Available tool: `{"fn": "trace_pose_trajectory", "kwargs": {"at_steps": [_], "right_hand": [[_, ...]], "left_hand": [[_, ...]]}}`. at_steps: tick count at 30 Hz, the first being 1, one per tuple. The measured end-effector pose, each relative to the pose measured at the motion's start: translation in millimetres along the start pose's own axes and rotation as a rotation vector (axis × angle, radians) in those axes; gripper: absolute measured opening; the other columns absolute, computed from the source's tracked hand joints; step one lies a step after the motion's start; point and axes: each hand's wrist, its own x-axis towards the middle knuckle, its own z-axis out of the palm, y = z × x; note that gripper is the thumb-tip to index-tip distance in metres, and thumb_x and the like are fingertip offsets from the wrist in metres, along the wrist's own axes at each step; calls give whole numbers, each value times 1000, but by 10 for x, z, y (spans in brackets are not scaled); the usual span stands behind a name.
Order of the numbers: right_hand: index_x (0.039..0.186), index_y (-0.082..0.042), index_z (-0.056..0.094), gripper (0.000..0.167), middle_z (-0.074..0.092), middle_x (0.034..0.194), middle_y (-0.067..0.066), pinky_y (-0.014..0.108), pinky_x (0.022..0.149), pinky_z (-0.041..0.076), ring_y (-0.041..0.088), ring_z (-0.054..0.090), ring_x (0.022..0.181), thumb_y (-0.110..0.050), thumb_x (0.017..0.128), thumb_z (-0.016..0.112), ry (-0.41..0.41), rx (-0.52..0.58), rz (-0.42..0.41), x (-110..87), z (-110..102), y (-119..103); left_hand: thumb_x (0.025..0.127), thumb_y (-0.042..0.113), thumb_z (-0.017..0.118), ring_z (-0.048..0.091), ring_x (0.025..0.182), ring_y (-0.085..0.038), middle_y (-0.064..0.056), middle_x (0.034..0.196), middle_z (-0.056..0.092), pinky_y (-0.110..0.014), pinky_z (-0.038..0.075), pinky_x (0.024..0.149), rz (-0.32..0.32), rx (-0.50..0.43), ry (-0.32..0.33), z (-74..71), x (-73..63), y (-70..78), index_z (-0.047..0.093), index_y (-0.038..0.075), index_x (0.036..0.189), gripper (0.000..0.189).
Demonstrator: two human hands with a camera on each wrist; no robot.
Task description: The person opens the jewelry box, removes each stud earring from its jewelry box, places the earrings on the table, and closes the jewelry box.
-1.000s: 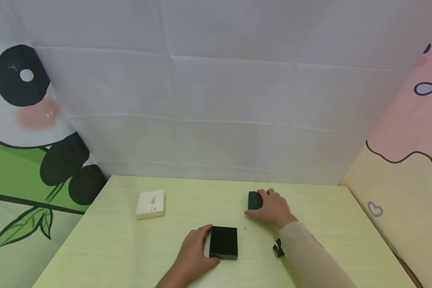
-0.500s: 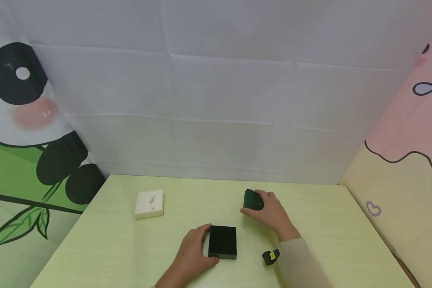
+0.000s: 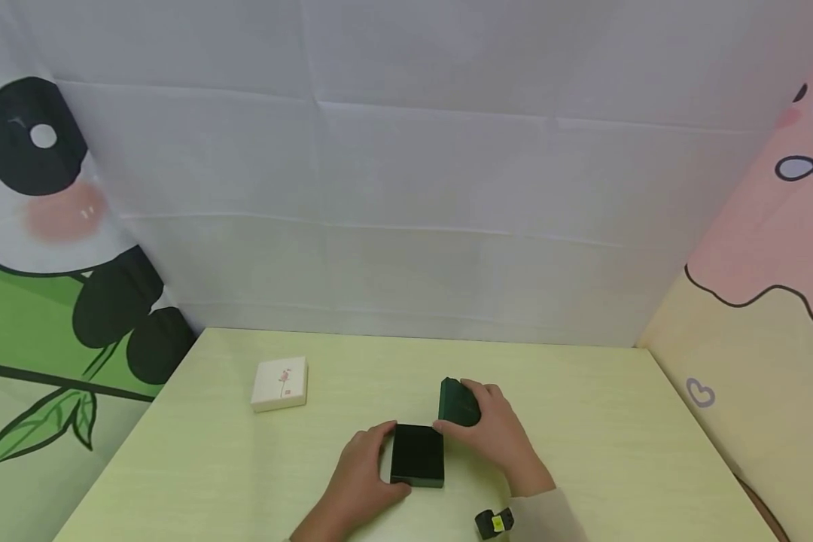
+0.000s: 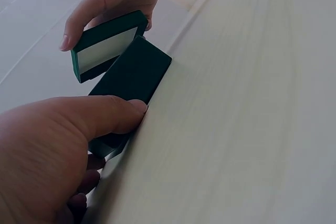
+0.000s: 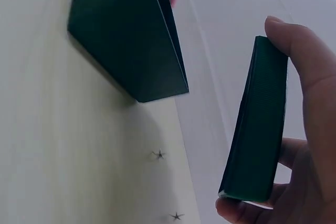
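My left hand (image 3: 357,476) grips a dark green box base (image 3: 417,455) with a black top face, thumb on the near side and fingers at the far edge. The base sits on the table in front of me. My right hand (image 3: 497,436) pinches a green box lid (image 3: 458,402) between thumb and fingers, tilted beyond the base's far right corner. In the left wrist view the lid's pale inside (image 4: 107,52) faces the base. The right wrist view shows the lid apart from the base, with two small dark star-shaped pieces (image 5: 159,154) on the table between me and the wall.
A flat white box (image 3: 280,384) with a pink flower print lies at the back left of the pale yellow table (image 3: 210,467). White cloth (image 3: 406,278) hangs behind the table. A black wrist device (image 3: 493,524) with a yellow label is by my right sleeve.
My right hand has lifted the green lid and brought it left and nearer, tilting it, to the base's far right corner. The left hand and base have stayed in place.
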Motion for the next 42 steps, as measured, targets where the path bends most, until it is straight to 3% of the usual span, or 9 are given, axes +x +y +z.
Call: {"fn": "trace_pose_trajectory", "kwargs": {"at_steps": [17,24,37,42], "right_hand": [[151,-21,51,99,53,134,7,49,90,50,26,56,114,-77,72,76,-39,31,-11,-212,172,-158],[149,-18,52,99,53,132,9,46,82,51,24,55,104,-75,73,78,-57,16,-69,-255,245,-220],[146,-20,56,100,55,128,4,43,80,49,20,54,101,-81,69,75,-64,-58,-140,-345,328,-293],[145,-21,57,101,55,127,3,41,78,49,18,54,99,-85,68,73,-61,-87,-158,-359,356,-293]], "left_hand": [[67,38,93,52,116,-22,-4,135,58,-51,46,98,-12,-4,-25,-9,3,-12,48,12,148,96],[67,39,93,53,114,-22,-3,132,60,-51,46,97,-1,6,-15,6,7,-30,49,12,148,96],[68,38,92,53,113,-20,-1,132,61,-50,46,97,32,12,13,20,11,-46,51,13,146,92],[71,45,91,53,112,-19,-1,133,61,-50,46,97,24,18,12,28,21,-45,51,13,146,91]]}}
